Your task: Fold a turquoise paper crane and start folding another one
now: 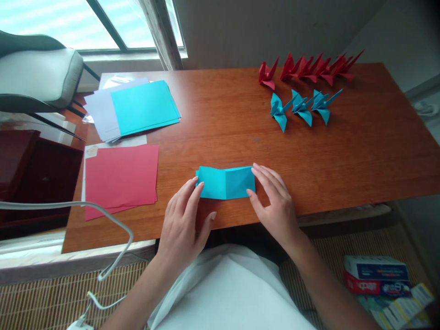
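Note:
A blue sheet of paper (240, 184), folded into a narrow strip with an upright crease in its middle, lies near the table's front edge. My left hand (184, 213) rests its fingertips on the strip's left end; the fingers are apart and the thumb sticks out free. At the other end, my right hand (275, 199) has its forefinger at the top corner and its thumb on the lower corner, holding the paper between them. Beyond, blue paper cranes (302, 107) stand in a row, with several red paper cranes (307, 68) behind them.
Blue sheets (146, 107) lie over white sheets (102, 114) at the back left. Nearer are red sheets (122, 176). A white cable (117, 220) loops past the table's left front corner. A chair (41, 75) stands by the window; boxes (376, 275) sit low at right.

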A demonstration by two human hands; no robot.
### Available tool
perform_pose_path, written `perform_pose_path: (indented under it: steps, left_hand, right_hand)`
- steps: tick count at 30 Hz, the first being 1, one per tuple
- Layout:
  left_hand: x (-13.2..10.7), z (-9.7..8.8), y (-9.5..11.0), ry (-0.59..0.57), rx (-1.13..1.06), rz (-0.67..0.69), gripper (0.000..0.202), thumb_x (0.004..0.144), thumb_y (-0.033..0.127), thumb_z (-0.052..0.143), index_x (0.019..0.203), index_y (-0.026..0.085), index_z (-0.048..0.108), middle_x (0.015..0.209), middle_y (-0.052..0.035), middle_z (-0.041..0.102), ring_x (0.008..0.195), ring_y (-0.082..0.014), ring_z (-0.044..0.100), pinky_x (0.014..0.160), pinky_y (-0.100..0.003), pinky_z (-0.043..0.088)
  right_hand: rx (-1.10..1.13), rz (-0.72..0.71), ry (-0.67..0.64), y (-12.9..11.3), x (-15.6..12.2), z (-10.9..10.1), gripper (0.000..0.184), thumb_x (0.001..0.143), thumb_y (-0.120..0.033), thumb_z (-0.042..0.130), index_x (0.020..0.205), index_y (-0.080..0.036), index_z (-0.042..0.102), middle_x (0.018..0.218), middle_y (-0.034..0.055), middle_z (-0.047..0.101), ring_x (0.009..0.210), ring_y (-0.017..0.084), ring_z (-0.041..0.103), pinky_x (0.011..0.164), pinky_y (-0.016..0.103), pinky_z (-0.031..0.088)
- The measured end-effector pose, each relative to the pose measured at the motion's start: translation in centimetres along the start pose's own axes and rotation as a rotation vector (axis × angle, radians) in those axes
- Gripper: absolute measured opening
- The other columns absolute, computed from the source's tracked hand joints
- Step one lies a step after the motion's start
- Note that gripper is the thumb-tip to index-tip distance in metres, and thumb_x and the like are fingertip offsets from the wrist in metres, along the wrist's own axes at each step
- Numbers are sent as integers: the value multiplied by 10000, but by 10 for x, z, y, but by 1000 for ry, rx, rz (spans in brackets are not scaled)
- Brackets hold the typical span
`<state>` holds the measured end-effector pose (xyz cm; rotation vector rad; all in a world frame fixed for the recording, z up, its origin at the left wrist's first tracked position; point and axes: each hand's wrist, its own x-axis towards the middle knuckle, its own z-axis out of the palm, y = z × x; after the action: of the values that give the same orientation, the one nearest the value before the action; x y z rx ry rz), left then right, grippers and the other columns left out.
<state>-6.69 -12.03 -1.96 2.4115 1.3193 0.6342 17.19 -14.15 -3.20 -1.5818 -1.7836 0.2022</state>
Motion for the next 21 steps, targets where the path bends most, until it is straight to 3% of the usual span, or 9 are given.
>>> perform_pose_path:
  steps: [12,21]
  left_hand:
    - [4,3,1,63,-61,8,677,925,211,639,1544,177,369,1567,-187,446,1447,-333,444,1145,-518,436]
    - [5,3,2,169,-387,-11,598,892,70,645,1457,200,494,1472,-155,551,1359,-288,545,1065,-443,546]
  right_hand:
    - [-48,-43,20,-12,0,6,706,943,-146,609,1579,-273,328,1601,114,437,1500,318,385,1174,578,440]
    - [-12,-3,-38,-22,4,9,752,952,-192,610,1603,-295,249,1692,102,250,1554,344,258,1198,610,386]
